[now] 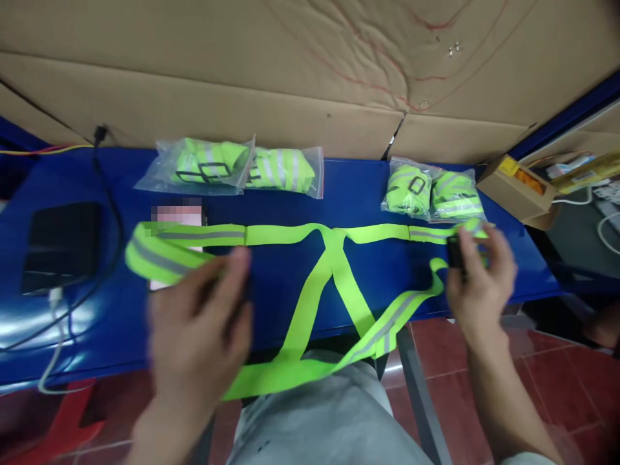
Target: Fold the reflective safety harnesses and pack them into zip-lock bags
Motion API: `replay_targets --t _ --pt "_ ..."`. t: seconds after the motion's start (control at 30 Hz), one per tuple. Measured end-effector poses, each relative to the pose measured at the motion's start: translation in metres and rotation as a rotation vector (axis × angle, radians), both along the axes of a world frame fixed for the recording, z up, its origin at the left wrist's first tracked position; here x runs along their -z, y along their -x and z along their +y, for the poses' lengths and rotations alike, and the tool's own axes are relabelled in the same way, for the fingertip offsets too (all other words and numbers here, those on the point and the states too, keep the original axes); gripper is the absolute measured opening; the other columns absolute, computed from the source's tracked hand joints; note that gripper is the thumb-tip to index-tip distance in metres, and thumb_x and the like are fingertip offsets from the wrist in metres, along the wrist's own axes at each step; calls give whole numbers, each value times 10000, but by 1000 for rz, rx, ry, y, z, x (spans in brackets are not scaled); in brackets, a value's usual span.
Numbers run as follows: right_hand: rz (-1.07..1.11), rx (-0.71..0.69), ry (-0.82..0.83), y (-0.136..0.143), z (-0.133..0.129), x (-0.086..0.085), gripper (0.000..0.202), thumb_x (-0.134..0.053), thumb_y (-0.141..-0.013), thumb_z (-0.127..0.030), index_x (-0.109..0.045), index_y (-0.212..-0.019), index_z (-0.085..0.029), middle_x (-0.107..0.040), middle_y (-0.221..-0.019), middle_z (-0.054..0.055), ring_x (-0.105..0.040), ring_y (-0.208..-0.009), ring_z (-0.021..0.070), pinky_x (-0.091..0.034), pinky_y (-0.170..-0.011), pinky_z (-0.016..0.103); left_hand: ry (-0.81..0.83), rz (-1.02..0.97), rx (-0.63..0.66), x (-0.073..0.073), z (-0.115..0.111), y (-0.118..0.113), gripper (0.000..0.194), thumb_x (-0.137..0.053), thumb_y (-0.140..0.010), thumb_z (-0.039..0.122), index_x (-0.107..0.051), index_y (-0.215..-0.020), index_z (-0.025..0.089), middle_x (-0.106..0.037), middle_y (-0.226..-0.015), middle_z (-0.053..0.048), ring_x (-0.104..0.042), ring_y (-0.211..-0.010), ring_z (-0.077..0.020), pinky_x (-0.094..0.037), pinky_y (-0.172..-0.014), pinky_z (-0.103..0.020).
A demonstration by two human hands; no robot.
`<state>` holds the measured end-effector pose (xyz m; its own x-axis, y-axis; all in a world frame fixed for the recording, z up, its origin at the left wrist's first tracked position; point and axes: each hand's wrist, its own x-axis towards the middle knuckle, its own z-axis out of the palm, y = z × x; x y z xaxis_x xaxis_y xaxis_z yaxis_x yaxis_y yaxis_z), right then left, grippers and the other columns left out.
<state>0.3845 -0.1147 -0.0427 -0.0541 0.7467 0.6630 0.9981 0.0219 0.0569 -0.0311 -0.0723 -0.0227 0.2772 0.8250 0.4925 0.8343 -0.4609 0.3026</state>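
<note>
A neon yellow-green strap harness (334,248) with grey reflective stripes lies across the blue table, its lower band hanging over the front edge near the lap. On the left, my left hand (201,323) is closed at the looped strap, blurred, and what lies between its fingers is hidden. My right hand (479,278) pinches the harness's right end, where a black buckle (455,252) shows at the fingertips. Beneath the left loop is a pinkish flat item (181,213), partly covered.
Clear bags of folded neon straps (208,165) stand at the table's back left, with more bags (409,188) at the back right. A black device (62,245) with cables lies left. An open cardboard box (516,187) sits at the right rear.
</note>
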Motion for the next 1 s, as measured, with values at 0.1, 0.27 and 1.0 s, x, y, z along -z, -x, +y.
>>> replay_targets --t 0.1,0.27,1.0 --pt "-29 -156 104 69 15 -9 720 -636 -941 -148 -433 -1619 -285 -617 -1434 157 -615 -1177 317 -496 -952 451 35 179 90 12 2 -48 691 -591 -939 111 -416 -1599 214 -607 -1237 -166 -595 -1043 -314 -565 -827 -429" --pt "22 -311 187 131 28 -9 619 -570 -1005 -127 -461 -1599 -263 -670 -1384 108 -604 -1115 267 -464 -890 410 109 214 58 19 3 -88 724 -581 -884 59 -393 -1582 105 -552 -1241 -193 -561 -1073 -314 -609 -813 -414" --pt "20 -531 201 131 33 -3 451 -485 -1055 -112 -606 -1486 -160 -680 -1390 120 -591 -1122 245 -547 -964 392 -47 208 219 27 15 -78 944 -464 -868 -79 -29 -1688 92 -550 -1293 -228 -511 -1101 -323 -576 -942 -483"
